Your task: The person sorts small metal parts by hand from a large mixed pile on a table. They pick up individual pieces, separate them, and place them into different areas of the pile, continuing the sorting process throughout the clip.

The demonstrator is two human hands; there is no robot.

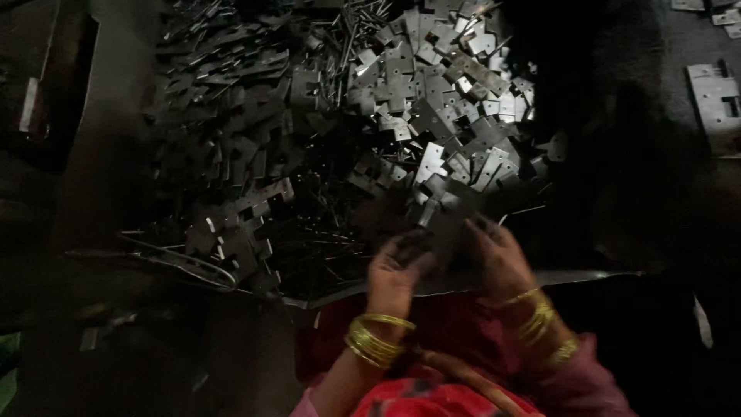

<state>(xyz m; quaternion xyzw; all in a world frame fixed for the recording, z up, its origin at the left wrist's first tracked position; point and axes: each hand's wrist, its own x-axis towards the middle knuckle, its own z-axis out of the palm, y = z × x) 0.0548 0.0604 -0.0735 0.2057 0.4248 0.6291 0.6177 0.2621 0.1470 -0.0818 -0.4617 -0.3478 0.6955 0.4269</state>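
While both hands work close together at the near edge of the heap, my left hand [397,266] and right hand [498,259] pinch a dark metal plate [441,235] between them, fingers curled on its ends. Gold bangles [374,340] ring my wrists. Beyond lies the pile of flat hinge leaves [432,116], with thin pins [351,31] scattered further back. Light is poor; grip detail blurred.

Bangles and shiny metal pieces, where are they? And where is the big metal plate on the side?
Bangles [374,340], head view, on the gold bands round the left wrist.
Metal pieces [432,108], head view, on the bright middle of the heap.
Metal plate [714,100], head view, on its flat grey face at the right edge.
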